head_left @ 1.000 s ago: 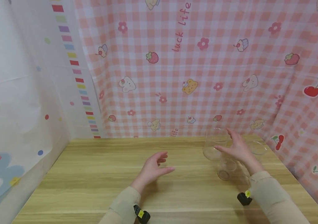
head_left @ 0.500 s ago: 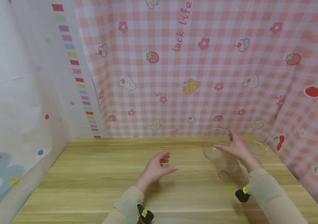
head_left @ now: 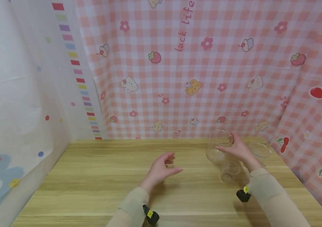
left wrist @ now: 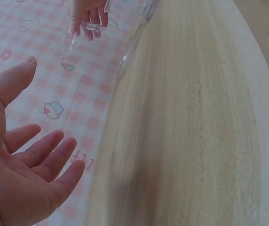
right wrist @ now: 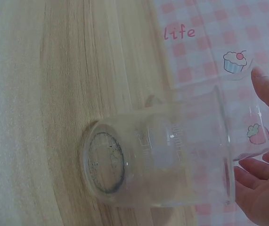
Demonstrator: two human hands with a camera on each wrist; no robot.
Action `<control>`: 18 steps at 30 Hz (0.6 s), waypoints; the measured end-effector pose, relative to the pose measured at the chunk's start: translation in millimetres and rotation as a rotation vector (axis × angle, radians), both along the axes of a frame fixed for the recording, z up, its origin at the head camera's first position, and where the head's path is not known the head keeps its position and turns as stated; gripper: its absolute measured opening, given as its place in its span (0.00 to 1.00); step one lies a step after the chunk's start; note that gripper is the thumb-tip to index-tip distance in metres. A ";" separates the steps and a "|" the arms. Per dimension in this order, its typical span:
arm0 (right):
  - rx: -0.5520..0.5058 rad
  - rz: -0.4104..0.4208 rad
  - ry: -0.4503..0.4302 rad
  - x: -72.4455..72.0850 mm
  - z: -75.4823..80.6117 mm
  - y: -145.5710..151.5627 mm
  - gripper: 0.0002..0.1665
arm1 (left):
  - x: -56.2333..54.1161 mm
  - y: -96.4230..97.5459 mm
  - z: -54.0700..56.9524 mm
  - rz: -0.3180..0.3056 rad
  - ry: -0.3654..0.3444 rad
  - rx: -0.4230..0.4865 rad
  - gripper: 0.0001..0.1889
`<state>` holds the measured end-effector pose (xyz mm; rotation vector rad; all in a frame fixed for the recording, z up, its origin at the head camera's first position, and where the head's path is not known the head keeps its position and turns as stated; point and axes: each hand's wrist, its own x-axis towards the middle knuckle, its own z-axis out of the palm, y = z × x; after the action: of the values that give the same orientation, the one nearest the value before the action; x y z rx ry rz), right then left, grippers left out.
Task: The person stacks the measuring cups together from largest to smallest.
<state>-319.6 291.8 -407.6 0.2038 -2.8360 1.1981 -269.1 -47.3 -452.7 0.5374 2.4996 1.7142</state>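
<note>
A large clear glass beaker stands upright at the back right of the table. My right hand is at its right side, thumb across the near wall and fingers curving round the far side by the rim. Nearer to me, a smaller glass beaker stands below that hand; white markings show on this beaker in the right wrist view. My left hand hovers over the middle of the table, holding nothing, its thumb apart from the loosely bent fingers; the left wrist view shows this hand palm up.
A third clear glass vessel stands at the right, partly behind my right wrist. The wooden table ends against a pink checked cloth at the back, with a white cloth on the left.
My right hand has shifted slightly down, its fingers drawn in closer round the large beaker. My left hand has drifted a little to the right. The glass vessels stay in place.
</note>
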 end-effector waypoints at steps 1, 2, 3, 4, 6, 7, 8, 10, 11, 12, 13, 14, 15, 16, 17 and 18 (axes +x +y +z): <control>-0.008 0.001 -0.007 -0.2 0.0 -0.4 0.64 | -0.4 0.9 0.0 0.002 0.001 -0.003 0.38; -0.012 0.000 -0.014 -0.3 -0.1 -0.7 0.64 | -0.7 1.8 0.2 0.003 -0.001 0.001 0.37; -0.021 0.000 -0.025 -0.3 -0.1 -1.1 0.64 | -1.1 2.6 0.1 0.006 -0.002 -0.002 0.37; -0.029 0.000 -0.033 -0.4 -0.3 -1.3 0.64 | -1.4 3.4 0.2 0.007 -0.003 -0.003 0.37; -0.040 -0.002 -0.046 -0.7 -1.0 -1.7 0.64 | -1.6 4.6 0.8 0.012 -0.005 -0.005 0.37; -0.044 -0.002 -0.053 -0.7 -1.2 -2.0 0.64 | -1.7 5.2 1.1 0.014 -0.006 -0.004 0.37; -0.046 -0.003 -0.058 -0.8 -1.2 -2.3 0.64 | -1.6 5.8 1.4 0.016 -0.007 -0.004 0.37; -0.043 -0.004 -0.066 -0.7 -1.3 -2.8 0.64 | -1.8 6.8 1.8 0.019 -0.007 -0.004 0.38; -0.038 -0.005 -0.066 -1.0 -1.3 -3.0 0.63 | -1.8 7.3 2.1 0.020 -0.008 -0.003 0.38; -0.034 -0.006 -0.066 -1.3 -1.2 -3.4 0.63 | -2.0 7.8 2.3 0.021 -0.009 -0.002 0.38; -0.035 -0.005 -0.065 -1.5 -1.3 -3.7 0.63 | -2.2 8.3 2.2 0.022 -0.011 -0.002 0.38; -0.038 -0.005 -0.065 -1.7 -1.3 -3.9 0.62 | -2.5 8.9 2.0 0.023 -0.013 -0.002 0.38; -0.043 -0.003 -0.065 -1.8 -1.5 -3.9 0.62 | -2.9 9.4 1.7 0.024 -0.016 0.001 0.39; -0.051 -0.001 -0.067 -2.0 -1.9 -3.8 0.61 | -3.4 10.0 1.4 0.025 -0.017 0.004 0.39; -0.064 0.002 -0.068 -2.2 -2.1 -3.9 0.61 | -4.1 10.6 1.0 0.025 -0.017 0.006 0.39; -0.077 0.004 -0.070 -2.1 -2.2 -3.9 0.61 | -4.7 11.4 0.3 0.025 -0.015 0.008 0.39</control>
<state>-321.8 287.9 -409.7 0.1676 -2.8426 1.3377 -273.8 -35.9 -452.4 0.4939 2.5010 1.7311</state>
